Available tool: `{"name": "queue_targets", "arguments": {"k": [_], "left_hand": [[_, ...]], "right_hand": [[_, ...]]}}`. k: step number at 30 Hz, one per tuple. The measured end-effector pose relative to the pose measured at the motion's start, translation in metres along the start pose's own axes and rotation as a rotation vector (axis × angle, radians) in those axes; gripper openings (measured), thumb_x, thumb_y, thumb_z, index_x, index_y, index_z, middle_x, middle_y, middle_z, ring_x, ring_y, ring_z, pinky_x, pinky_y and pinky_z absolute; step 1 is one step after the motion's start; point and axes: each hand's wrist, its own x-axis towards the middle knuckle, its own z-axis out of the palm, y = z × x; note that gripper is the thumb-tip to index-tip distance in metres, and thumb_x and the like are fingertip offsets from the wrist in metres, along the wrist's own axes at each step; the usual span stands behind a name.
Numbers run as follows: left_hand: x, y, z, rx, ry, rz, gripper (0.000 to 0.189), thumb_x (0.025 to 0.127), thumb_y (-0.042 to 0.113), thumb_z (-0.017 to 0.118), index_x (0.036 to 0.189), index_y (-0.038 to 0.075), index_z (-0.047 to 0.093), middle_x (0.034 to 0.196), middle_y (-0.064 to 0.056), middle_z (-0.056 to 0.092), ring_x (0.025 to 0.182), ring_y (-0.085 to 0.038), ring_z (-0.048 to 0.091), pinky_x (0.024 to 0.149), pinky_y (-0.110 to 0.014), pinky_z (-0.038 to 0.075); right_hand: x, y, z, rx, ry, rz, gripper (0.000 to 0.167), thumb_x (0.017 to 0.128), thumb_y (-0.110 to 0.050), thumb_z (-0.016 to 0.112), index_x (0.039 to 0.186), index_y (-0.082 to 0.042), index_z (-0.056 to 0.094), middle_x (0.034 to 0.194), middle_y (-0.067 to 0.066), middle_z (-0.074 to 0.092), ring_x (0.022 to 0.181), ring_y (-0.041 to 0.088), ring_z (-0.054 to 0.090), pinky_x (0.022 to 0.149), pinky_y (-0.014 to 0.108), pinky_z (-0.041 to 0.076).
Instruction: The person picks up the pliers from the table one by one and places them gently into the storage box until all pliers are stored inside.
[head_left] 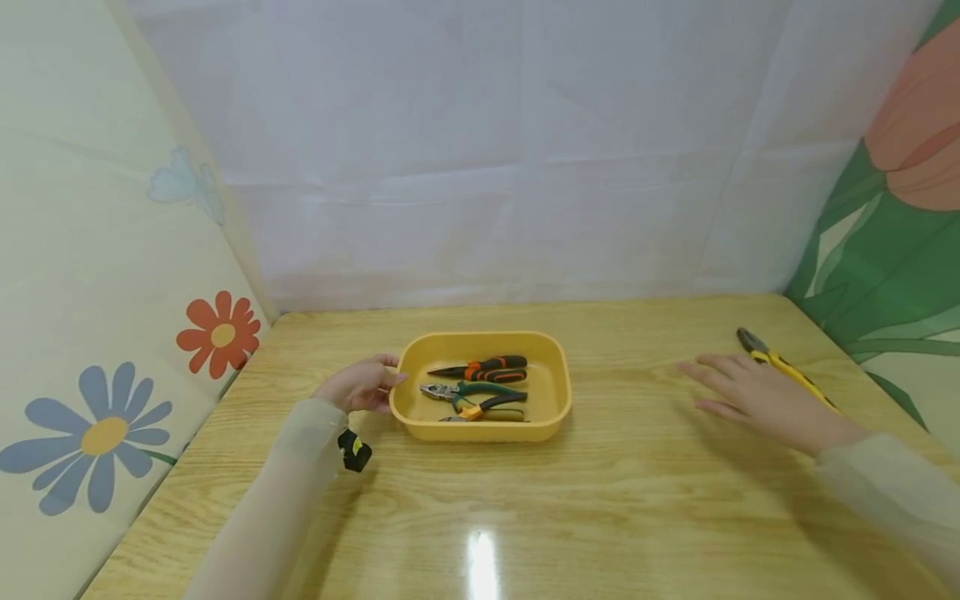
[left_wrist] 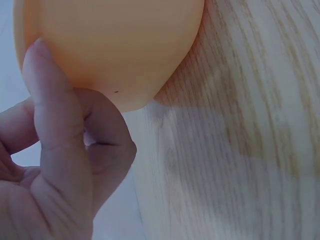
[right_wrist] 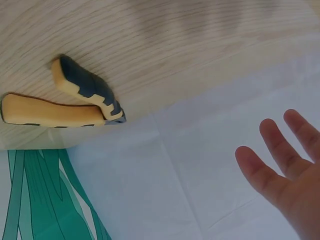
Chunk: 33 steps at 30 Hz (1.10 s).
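A yellow plastic tray (head_left: 480, 432) stands on the table, and my left hand (head_left: 360, 386) holds its left end. The left wrist view shows the thumb (left_wrist: 52, 95) against the tray wall (left_wrist: 130, 45), with bent fingers behind it. Inside the tray lie long-nose pliers with black-and-orange handles (head_left: 495, 365), green-handled combination pliers (head_left: 480, 388), and a smaller pair with orange-and-black handles (head_left: 480, 408), its jaws partly hidden by the rim. To the right, my right hand (head_left: 772, 400) hovers empty, fingers spread. Just beyond it lie yellow-and-black pliers (right_wrist: 57, 111), partly covered by the hand in the head view.
The wooden table (head_left: 615, 508) runs back to a white cloth backdrop (head_left: 480, 150). Flower-printed panels (head_left: 82, 250) flank it on both sides. A black device (head_left: 354, 450) sits at my left wrist.
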Motion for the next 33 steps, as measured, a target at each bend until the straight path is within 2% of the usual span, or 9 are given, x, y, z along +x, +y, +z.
{"name": "queue_targets", "arguments": {"k": [4, 7, 10, 15, 20, 24, 27, 29, 33], "left_hand": [[0.0, 0.0, 0.0, 0.007, -0.004, 0.004, 0.036, 0.103, 0.004, 0.043, 0.136, -0.001, 0.032, 0.102, -0.017, 0.052, 0.071, -0.018, 0.061, 0.065, -0.027, 0.058], [0.0, 0.0, 0.0, 0.002, -0.006, 0.003, 0.036, 0.103, 0.004, 0.043, 0.136, -0.001, 0.032, 0.103, -0.017, 0.052, 0.072, -0.019, 0.061, 0.066, -0.028, 0.058], [0.0, 0.0, 0.0, 0.001, -0.008, -0.003, 0.037, 0.102, 0.004, 0.043, 0.137, -0.001, 0.031, 0.105, -0.018, 0.051, 0.073, -0.019, 0.061, 0.068, -0.028, 0.059], [0.0, 0.0, -0.001, 0.004, -0.006, -0.001, 0.038, 0.102, 0.004, 0.044, 0.138, -0.001, 0.03, 0.106, -0.019, 0.051, 0.073, -0.019, 0.061, 0.068, -0.029, 0.059], [0.0, -0.001, 0.0, 0.003, -0.011, 0.001, 0.039, 0.102, 0.004, 0.044, 0.138, -0.001, 0.031, 0.104, -0.018, 0.052, 0.072, -0.019, 0.061, 0.066, -0.028, 0.058], [-0.001, -0.001, 0.0, 0.008, -0.01, 0.001, 0.039, 0.103, 0.005, 0.044, 0.139, -0.001, 0.03, 0.103, -0.018, 0.053, 0.071, -0.019, 0.061, 0.062, -0.025, 0.057], [-0.001, -0.002, 0.0, 0.009, -0.002, -0.002, 0.038, 0.103, 0.005, 0.044, 0.138, 0.0, 0.031, 0.103, -0.018, 0.054, 0.07, -0.019, 0.06, 0.06, -0.025, 0.056], [-0.001, -0.002, 0.0, 0.011, -0.01, 0.002, 0.039, 0.103, 0.005, 0.043, 0.139, 0.0, 0.03, 0.104, -0.019, 0.053, 0.07, -0.019, 0.06, 0.06, -0.025, 0.056], [-0.002, -0.001, 0.0, 0.003, -0.015, 0.004, 0.04, 0.103, 0.005, 0.044, 0.14, -0.001, 0.029, 0.104, -0.019, 0.053, 0.071, -0.019, 0.06, 0.061, -0.025, 0.056]], "right_hand": [[-0.005, 0.002, -0.001, 0.005, -0.013, 0.013, 0.049, 0.096, -0.042, 0.058, 0.127, -0.005, 0.055, 0.113, 0.019, 0.06, 0.096, 0.035, 0.058, 0.076, 0.053, 0.048], [-0.008, 0.003, 0.0, -0.004, -0.013, 0.007, 0.05, 0.097, -0.043, 0.054, 0.129, -0.005, 0.053, 0.114, 0.021, 0.059, 0.095, 0.037, 0.058, 0.076, 0.053, 0.049], [-0.012, 0.004, 0.002, -0.019, -0.009, -0.003, 0.05, 0.098, -0.044, 0.053, 0.133, -0.007, 0.05, 0.114, 0.022, 0.059, 0.092, 0.038, 0.059, 0.075, 0.053, 0.05], [-0.017, 0.007, 0.005, -0.022, -0.004, 0.019, 0.051, 0.096, -0.042, 0.059, 0.136, -0.011, 0.048, 0.115, 0.023, 0.058, 0.093, 0.041, 0.059, 0.075, 0.056, 0.049], [-0.021, 0.009, 0.007, -0.024, 0.035, 0.05, 0.054, 0.099, -0.052, 0.046, 0.13, -0.009, 0.051, 0.114, 0.02, 0.057, 0.094, 0.041, 0.056, 0.075, 0.058, 0.047], [-0.022, 0.01, 0.011, -0.057, 0.1, 0.026, 0.061, 0.102, -0.057, 0.026, 0.127, -0.008, 0.052, 0.112, 0.021, 0.056, 0.091, 0.041, 0.054, 0.064, 0.059, 0.048], [-0.024, 0.012, 0.015, -0.079, 0.115, 0.026, 0.063, 0.102, -0.056, 0.021, 0.127, -0.007, 0.052, 0.114, 0.024, 0.055, 0.093, 0.044, 0.054, 0.061, 0.061, 0.049], [-0.028, 0.013, 0.016, -0.073, 0.091, 0.061, 0.059, 0.102, -0.056, 0.028, 0.131, -0.008, 0.049, 0.117, 0.027, 0.054, 0.097, 0.046, 0.053, 0.065, 0.063, 0.048], [-0.037, 0.015, 0.017, -0.048, 0.019, 0.165, 0.057, 0.099, -0.046, 0.05, 0.144, -0.012, 0.04, 0.125, 0.034, 0.048, 0.104, 0.052, 0.049, 0.076, 0.069, 0.043]]}}
